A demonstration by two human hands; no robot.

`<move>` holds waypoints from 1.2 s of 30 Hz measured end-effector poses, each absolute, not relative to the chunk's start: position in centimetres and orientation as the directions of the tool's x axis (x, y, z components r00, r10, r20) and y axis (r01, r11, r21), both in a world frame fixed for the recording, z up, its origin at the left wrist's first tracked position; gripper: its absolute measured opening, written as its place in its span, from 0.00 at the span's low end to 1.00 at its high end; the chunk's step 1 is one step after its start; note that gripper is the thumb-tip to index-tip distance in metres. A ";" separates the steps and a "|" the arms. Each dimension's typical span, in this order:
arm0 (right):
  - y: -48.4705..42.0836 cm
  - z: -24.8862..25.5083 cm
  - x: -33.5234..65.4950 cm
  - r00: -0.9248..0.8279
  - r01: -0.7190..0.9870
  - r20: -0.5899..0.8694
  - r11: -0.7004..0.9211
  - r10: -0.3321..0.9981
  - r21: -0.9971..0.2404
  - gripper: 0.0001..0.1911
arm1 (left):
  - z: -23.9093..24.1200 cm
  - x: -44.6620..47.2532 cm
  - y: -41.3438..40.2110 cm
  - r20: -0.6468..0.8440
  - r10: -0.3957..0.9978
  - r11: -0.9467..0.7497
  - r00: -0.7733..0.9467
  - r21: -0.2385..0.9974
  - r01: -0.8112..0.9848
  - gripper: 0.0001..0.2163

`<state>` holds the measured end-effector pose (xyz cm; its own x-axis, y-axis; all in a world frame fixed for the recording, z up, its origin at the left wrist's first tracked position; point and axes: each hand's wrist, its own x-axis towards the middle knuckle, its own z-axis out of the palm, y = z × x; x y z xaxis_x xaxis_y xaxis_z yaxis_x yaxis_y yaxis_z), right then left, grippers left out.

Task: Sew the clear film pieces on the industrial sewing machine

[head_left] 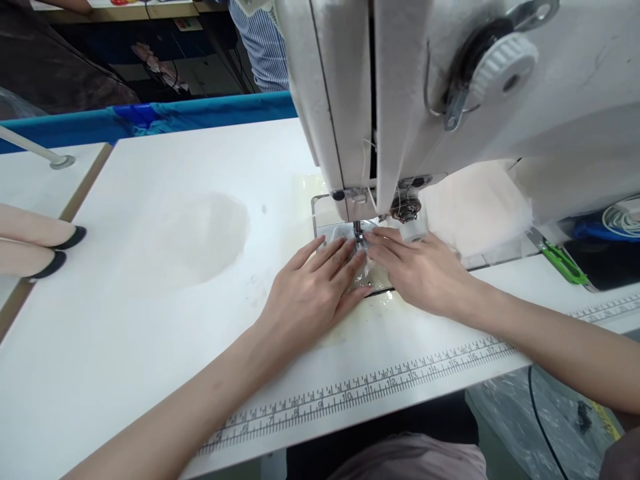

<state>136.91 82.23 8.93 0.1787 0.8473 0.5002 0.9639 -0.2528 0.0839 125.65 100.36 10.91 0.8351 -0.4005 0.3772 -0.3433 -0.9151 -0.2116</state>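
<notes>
A white industrial sewing machine [430, 87] fills the upper right, with its needle and presser foot [358, 235] down over the metal plate. A small piece of thin pale fabric [371, 275] lies under the foot. My left hand [313, 293] lies flat on this fabric just left of the needle, fingers stretched out and together. My right hand [417, 270] presses flat on the fabric to the right of the needle, fingertips almost touching the foot. Neither hand grips anything.
A pile of pale fabric [475, 207] sits behind the machine arm. Green-handled snips [563, 260] lie at the right. A printed ruler [380, 383] runs along the table's front edge. Two beige pieces with black tips [40, 243] poke in at the left. A person in a striped shirt [263, 43] stands beyond the table.
</notes>
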 end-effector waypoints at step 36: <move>81.6 9.3 136.4 0.043 0.971 0.572 -0.169 0.819 0.169 0.15 | 11.3 124.7 100.0 0.443 -0.470 -0.882 0.763 -0.270 -0.386 0.12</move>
<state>136.43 81.62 9.27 0.0428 0.8191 0.5721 0.9709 -0.1690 0.1694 124.74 99.97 11.29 0.7635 -0.4702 0.4427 -0.3862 -0.8819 -0.2705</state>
